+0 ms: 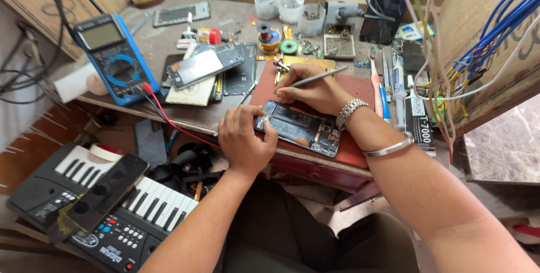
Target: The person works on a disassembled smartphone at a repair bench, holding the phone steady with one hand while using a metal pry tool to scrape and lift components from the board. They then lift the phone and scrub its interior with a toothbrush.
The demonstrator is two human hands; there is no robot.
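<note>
1. Lying back-off on a red mat (354, 90), the opened phone (300, 128) shows a flat dark battery and small circuit boards.
2. Left hand (246, 140) curls closed, pinching the phone's near corner.
3. Right hand (312, 90) grips a thin grey metal tool (320, 77).
4. A blue multimeter (115, 56) sits leftward on the cluttered wooden bench (191, 116).
</note>
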